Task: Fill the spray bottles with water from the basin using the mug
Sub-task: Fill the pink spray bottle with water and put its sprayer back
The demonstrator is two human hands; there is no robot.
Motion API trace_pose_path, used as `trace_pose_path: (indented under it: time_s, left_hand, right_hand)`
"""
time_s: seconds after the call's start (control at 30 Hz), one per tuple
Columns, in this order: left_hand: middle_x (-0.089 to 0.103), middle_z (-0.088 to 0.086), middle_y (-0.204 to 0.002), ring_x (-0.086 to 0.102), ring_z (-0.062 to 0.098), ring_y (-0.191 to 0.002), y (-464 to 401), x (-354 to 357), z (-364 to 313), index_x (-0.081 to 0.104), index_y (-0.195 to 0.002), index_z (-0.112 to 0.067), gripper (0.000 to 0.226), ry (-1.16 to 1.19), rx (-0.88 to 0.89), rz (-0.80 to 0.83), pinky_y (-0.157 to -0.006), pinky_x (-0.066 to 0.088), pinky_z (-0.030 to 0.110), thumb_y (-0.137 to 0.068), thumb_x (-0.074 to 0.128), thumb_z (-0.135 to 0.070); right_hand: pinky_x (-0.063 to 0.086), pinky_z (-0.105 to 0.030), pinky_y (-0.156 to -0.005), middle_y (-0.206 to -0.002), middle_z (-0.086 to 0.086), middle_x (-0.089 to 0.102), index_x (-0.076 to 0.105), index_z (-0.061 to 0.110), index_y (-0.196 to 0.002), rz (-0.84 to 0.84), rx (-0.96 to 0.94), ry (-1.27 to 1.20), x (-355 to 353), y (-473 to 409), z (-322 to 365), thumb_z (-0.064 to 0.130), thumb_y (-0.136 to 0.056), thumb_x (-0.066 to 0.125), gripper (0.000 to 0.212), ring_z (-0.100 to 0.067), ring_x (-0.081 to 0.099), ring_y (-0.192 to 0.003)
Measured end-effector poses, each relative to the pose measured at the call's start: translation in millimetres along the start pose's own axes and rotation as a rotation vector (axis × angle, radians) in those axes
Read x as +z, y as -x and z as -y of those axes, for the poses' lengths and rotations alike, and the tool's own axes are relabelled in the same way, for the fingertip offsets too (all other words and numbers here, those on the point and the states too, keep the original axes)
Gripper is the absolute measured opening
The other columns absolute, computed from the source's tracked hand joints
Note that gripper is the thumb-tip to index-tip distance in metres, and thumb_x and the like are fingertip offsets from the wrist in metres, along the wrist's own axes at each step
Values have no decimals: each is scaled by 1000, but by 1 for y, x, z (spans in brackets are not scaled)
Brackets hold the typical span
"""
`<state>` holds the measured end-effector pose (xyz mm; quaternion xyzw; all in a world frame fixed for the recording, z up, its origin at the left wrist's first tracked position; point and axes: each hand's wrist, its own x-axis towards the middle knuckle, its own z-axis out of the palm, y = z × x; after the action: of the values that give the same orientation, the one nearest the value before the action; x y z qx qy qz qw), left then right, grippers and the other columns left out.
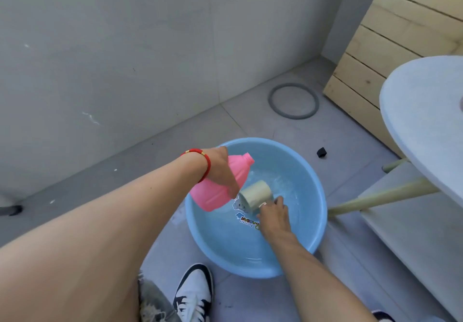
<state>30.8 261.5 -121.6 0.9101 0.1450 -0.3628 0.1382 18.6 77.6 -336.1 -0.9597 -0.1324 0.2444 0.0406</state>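
A blue plastic basin (316, 196) with water stands on the grey tiled floor. My left hand (221, 169), with a red bracelet on the wrist, grips a pink bottle (213, 194) without a cap, held tilted over the basin's left side, its neck pointing up and to the right. My right hand (274, 212) holds a cream mug (256, 192) lying on its side in the basin, its bottom facing me and its mouth turned away into the rippling water. Mug and bottle are close together.
A grey ring (293, 101) lies on the floor near the wall. A small black cap (321, 152) lies right of the basin. A white round table (426, 121) with wooden legs and a wooden slatted crate (370, 66) stand at the right. My shoe (194, 294) is below the basin.
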Motion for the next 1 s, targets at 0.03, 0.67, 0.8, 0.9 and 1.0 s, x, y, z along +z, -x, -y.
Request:
trace_pose_path:
  time_s: [0.03, 0.67, 0.8, 0.9, 1.0]
  left_hand:
    - [62, 1, -121, 66, 28, -103, 0, -1, 1, 46, -134, -22, 85, 1, -4, -2, -86, 58, 38, -66, 89, -51]
    - [61, -2, -124, 65, 25, -108, 18, -9, 42, 41, -136, -30, 97, 76, 62, -106, -94, 58, 42, -58, 95, -49]
    - [60, -2, -127, 64, 25, -111, 18, -12, 33, 39, -140, -32, 102, 75, 142, -122, -96, 58, 43, -57, 97, -48]
    - [61, -3, -126, 63, 24, -111, 16, -11, 23, 40, -138, -35, 99, 86, 209, -155, -96, 58, 44, -58, 97, -47]
    - [62, -7, -122, 63, 21, -110, 15, -11, 15, 46, -127, -40, 85, 101, 286, -190, -93, 58, 43, -58, 96, -47]
  right_hand:
    - [38, -34, -95, -108, -9, 60, 72, 15, -104, 10, -31, -28, 0, 2, 4, 15, -101, 54, 19, -33, 43, -123]
    - [56, -37, -91, -92, -12, 79, 61, 11, -68, 153, -131, -1182, -145, 71, -34, 21, -109, 48, 44, -15, 70, -87]
    - [54, -42, -95, -93, -19, 78, 51, 12, -67, 73, -201, -1098, -220, 97, -42, 18, -108, 46, 42, -21, 69, -90]
    - [52, -54, -105, -83, -19, 76, 57, 16, -58, -31, -204, -1049, -257, 115, -48, 16, -104, 49, 46, -24, 69, -86]
    - [51, -61, -102, -75, -16, 73, 68, 3, -68, -142, -177, -1024, -279, 126, -52, 24, -97, 60, 37, -26, 67, -78]
